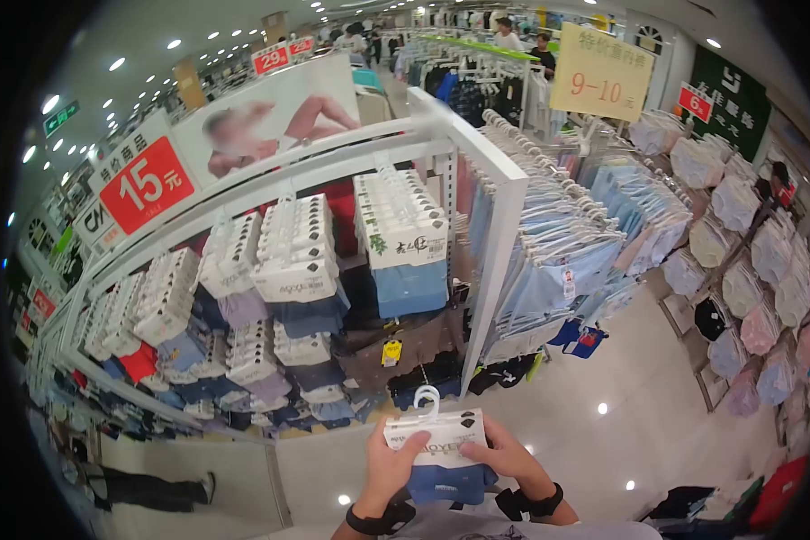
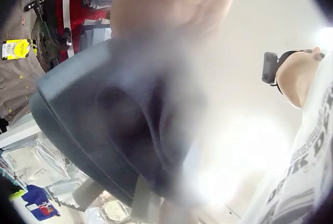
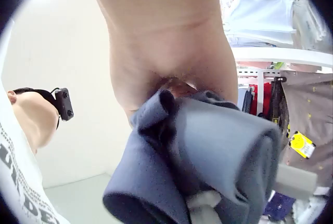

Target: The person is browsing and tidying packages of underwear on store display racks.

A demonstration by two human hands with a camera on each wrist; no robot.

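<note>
In the head view, a pair of blue underpants (image 1: 450,483) hangs from a white card sleeve (image 1: 454,427) topped by a white hanger hook (image 1: 427,396). My left hand (image 1: 392,461) grips the sleeve's left side, thumb across the front. On the right side, my right hand (image 1: 510,450) holds it the same way, its thumb over the printed lettering. The left wrist view shows the folded blue cloth (image 2: 78,99) below the hand, partly blurred. From the right wrist, the cloth (image 3: 223,135) appears bunched beneath the palm, and the fingers are mostly hidden.
Ahead stands a white rack (image 1: 490,261) with rows of similar packs (image 1: 297,261) under a red price sign (image 1: 147,184). Light-blue garments (image 1: 558,261) on hangers fill the rack to the right. Packaged underwear (image 1: 738,202) lines the far right. A person's leg (image 1: 153,486) shows at lower left.
</note>
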